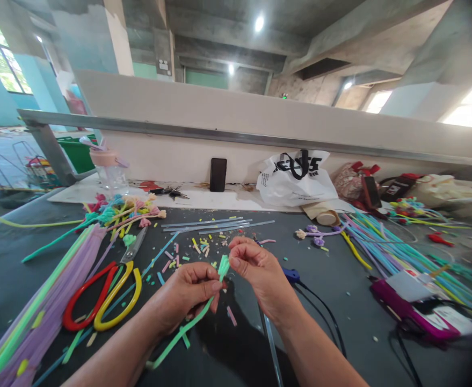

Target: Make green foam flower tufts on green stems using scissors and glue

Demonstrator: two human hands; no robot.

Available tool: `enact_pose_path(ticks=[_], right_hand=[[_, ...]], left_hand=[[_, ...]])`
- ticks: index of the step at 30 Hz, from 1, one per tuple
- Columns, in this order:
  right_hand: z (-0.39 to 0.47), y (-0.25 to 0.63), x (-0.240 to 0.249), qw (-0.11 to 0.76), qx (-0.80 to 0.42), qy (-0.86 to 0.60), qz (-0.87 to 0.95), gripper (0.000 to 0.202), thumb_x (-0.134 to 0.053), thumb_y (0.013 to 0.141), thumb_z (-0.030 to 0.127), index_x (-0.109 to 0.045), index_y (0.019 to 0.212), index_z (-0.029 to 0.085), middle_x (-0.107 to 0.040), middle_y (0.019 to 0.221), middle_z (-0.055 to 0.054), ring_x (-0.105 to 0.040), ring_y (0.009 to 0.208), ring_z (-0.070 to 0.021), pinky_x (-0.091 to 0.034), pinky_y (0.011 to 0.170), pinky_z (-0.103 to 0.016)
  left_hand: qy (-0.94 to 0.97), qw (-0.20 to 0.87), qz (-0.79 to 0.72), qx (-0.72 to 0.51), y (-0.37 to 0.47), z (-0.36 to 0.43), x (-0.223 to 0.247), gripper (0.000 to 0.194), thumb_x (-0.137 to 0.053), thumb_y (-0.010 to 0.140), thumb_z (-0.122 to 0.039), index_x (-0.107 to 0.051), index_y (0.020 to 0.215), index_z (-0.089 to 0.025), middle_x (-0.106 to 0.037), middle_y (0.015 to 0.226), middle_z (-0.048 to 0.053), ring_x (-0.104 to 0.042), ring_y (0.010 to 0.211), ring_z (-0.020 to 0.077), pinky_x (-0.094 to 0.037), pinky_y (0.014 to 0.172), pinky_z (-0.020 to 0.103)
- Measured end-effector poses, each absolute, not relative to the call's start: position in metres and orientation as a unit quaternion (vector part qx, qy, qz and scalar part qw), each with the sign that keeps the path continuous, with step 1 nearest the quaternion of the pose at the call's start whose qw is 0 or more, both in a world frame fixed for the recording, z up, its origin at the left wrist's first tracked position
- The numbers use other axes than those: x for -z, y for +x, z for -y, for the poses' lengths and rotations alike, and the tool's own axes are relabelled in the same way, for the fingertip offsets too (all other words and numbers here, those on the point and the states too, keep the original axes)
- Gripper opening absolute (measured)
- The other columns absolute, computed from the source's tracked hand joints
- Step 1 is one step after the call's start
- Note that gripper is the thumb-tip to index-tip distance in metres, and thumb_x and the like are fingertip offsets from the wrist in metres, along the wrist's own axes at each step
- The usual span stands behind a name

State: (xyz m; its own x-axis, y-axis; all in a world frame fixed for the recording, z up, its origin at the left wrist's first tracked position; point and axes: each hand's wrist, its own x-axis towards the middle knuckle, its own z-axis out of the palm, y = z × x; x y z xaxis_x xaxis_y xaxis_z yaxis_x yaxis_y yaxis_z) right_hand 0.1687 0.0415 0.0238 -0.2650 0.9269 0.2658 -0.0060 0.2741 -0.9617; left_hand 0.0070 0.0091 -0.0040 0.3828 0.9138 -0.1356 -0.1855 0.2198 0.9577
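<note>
My left hand (193, 293) is closed in a pinch around a light green pipe cleaner (189, 325), whose long tail hangs down toward the lower left. A thicker green end (223, 265) sticks up above the left thumb. The closed fingertips of my right hand (255, 269) meet at the side of that green end and seem to pinch it; the exact contact is partly hidden. Left of my hands lie scissors (126, 260) with one red and one yellow handle loop. Small cut pieces (175, 255) in several colours are scattered just beyond my hands.
Bundled purple and green pipe cleaners (54, 301) lie at left, with finished-looking coloured pieces (118, 209) behind. Clear sticks (219, 224), a phone (218, 174) and a white bag (298, 180) are farther back. A blue tool (291, 275), its cable and a purple device (413, 309) lie right.
</note>
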Motion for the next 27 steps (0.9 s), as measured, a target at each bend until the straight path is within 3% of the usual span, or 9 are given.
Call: enact_pose_path(ticks=[14,27], right_hand=[[-0.045,0.167,-0.018,0.483,-0.484,-0.379,0.624,0.011,-0.068,0.068,0.024,-0.061,0.061,0.019,-0.057,0.093,-0.002,-0.051,0.095,-0.0195,-0.036,0.083,-0.030],[-0.042,0.160,-0.012,0.470,-0.542,-0.375,0.587,0.014,-0.065,0.070,0.028,-0.055,0.069,0.019,-0.056,0.079,0.001,-0.049,0.070,-0.0133,-0.040,0.066,-0.027]], left_hand=[[0.509,0.657,-0.386,-0.402,0.006,-0.013,0.010,0.029,-0.065,0.071,-0.042,-0.054,0.067,-0.016,-0.057,0.046,-0.004,-0.028,0.029,0.0015,-0.015,0.031,0.016],[0.527,0.632,-0.400,-0.404,0.006,-0.015,0.016,0.031,-0.064,0.070,-0.043,-0.054,0.061,-0.016,-0.052,0.044,-0.005,-0.028,0.031,0.0029,-0.016,0.033,0.018]])
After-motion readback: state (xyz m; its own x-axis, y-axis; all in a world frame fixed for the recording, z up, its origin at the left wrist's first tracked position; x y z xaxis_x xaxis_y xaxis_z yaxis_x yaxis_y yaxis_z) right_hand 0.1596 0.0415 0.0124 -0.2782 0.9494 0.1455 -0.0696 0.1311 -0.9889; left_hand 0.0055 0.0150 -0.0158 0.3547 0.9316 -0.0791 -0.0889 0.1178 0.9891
